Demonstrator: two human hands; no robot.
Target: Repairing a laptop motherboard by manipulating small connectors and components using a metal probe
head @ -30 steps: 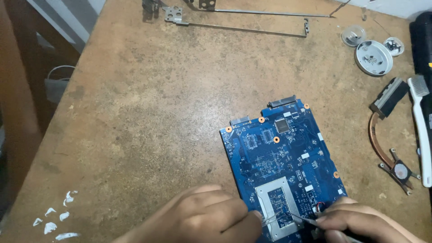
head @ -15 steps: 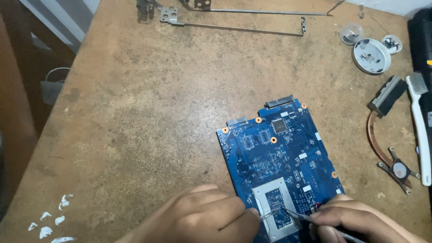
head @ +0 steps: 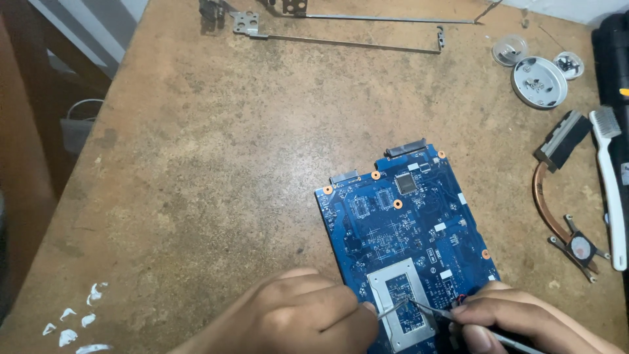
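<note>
blue circuit board (head: 406, 242) is lying flat on the brown desk (head: 216, 164), tilted a bit, with its near end running under both hands at the bottom of the view. left hand (head: 308, 314) sits at the board's near left corner, fingers (head: 341, 308) curled tight around a thin metal tool (head: 392, 308) whose tip lands on the silver square frame (head: 400, 311) on the board. right hand (head: 517, 324) is at the board's near right corner, pinching a second slim probe (head: 436, 313) that points to the same frame, so both tips meet about there.

right of the board there's a copper heat pipe with its bracket (head: 563, 223), and just past that a white brush (head: 612, 190). further back from the board, on the right, a round white dish (head: 538, 82) with two small clear cups beside it. far behind the board, two long metal hinge bars (head: 347, 39). off to the board's near left, some white paint flecks (head: 78, 318).
</note>
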